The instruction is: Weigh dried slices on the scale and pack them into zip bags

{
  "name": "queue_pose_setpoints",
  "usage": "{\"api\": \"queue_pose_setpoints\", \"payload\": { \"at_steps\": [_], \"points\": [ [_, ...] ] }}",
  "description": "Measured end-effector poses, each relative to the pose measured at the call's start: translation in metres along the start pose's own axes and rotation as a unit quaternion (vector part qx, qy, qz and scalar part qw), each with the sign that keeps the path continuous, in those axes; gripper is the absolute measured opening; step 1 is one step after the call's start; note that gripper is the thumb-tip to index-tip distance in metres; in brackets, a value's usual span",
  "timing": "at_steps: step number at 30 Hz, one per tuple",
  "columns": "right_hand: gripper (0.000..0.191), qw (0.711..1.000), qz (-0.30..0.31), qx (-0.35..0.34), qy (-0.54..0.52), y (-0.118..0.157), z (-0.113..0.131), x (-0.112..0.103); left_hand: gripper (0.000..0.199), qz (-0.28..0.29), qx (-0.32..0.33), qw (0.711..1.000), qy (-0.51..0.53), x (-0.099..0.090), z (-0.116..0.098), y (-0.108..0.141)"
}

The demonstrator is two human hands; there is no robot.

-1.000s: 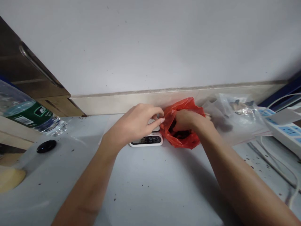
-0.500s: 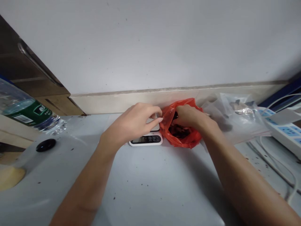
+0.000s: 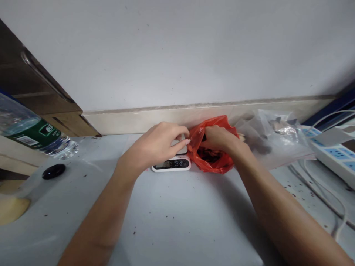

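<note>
A red plastic bag [image 3: 195,147] stands open against the wall, with dark, flaky pieces [image 3: 211,155] inside that I cannot name. My left hand [image 3: 159,146] arches over a white digital kitchen scale [image 3: 172,168], its thumb and curled fingers closed at the bag's left rim. The hand covers much of the weighing plate [image 3: 182,150]; the display is lit but its digits are unclear. From the right, my right hand [image 3: 217,137] reaches into the bag's mouth. Its fingertips are hidden inside, and something dark shows beside them.
Clear plastic bags [image 3: 280,138] lie right of the red bag, next to a white power strip [image 3: 337,157] and cables [image 3: 318,188]. Leftward are a water bottle [image 3: 39,133], a black oval object [image 3: 53,171] and a pale yellow object [image 3: 13,209]. Dark crumbs dot the grey tabletop [image 3: 177,221].
My right hand has shifted slightly left and deeper into the red bag. The left hand keeps its place over the scale. The whole view has drifted a little.
</note>
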State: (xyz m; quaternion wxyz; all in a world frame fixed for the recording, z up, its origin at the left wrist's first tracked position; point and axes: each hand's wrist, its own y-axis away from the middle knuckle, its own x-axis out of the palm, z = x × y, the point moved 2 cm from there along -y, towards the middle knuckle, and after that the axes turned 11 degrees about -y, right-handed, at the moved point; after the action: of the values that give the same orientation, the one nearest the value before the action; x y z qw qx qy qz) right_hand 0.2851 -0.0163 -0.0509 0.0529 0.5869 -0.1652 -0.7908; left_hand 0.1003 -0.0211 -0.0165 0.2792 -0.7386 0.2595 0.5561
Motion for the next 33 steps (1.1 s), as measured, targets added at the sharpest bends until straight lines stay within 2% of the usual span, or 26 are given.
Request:
{"api": "queue_pose_setpoints", "payload": {
  "at_steps": [7,12,17,20,23,26,33],
  "points": [
    [0.025,0.999,-0.023,-0.012,-0.026,-0.004,-0.011,-0.006,0.024,0.005,-0.006,1.000,0.010,0.000,0.004,0.001],
    [0.017,0.998,-0.036,-0.016,-0.054,-0.005,-0.020,-0.009,0.024,0.013,-0.016,1.000,0.008,0.000,0.004,0.002],
    [0.013,0.995,-0.020,-0.048,-0.089,0.002,-0.026,-0.024,0.024,0.018,-0.024,0.999,0.011,-0.002,0.005,0.002],
    [0.017,0.991,0.018,-0.070,-0.114,0.010,-0.031,-0.037,0.024,0.022,-0.024,0.999,0.011,-0.002,0.005,0.002],
    [0.018,0.988,0.043,-0.057,-0.138,0.019,-0.040,-0.046,0.025,0.035,-0.028,0.999,0.005,-0.002,0.004,0.002],
    [0.020,0.982,0.037,-0.041,-0.181,0.026,-0.048,-0.052,0.027,0.065,-0.037,0.997,-0.001,-0.003,0.004,0.003],
    [0.044,0.944,0.031,-0.121,-0.304,0.035,-0.060,-0.061,0.037,0.098,-0.063,0.993,-0.009,-0.011,0.014,0.009]
  ]
}}
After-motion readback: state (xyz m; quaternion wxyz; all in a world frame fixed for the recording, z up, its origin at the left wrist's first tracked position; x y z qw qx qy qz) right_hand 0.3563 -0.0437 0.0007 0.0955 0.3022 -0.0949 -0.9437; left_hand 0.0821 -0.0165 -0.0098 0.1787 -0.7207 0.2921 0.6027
